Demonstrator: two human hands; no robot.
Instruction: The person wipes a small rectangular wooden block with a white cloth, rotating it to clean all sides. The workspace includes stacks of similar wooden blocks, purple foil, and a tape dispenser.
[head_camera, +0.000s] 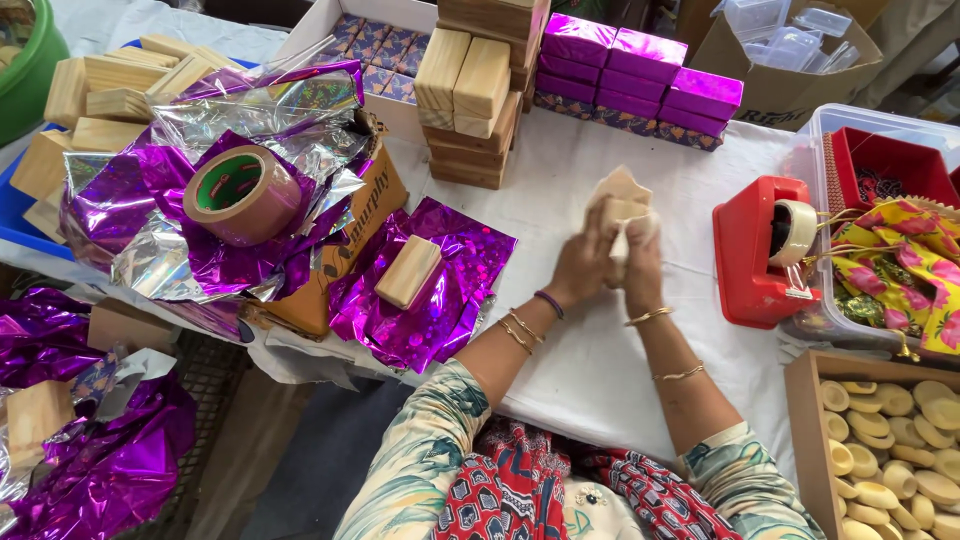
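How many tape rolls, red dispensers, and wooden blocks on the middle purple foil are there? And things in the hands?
Tape rolls: 2, brown and white
Red dispenser: 1
Wooden block on middle foil: 1
Pale piece in left hand and right hand: 1
Total: 5

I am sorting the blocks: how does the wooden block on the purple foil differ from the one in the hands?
The block on the foil lies untouched on the purple foil sheet; the held block is lifted, gripped by the left hand and right hand, partly hidden. Both are pale bare wood.
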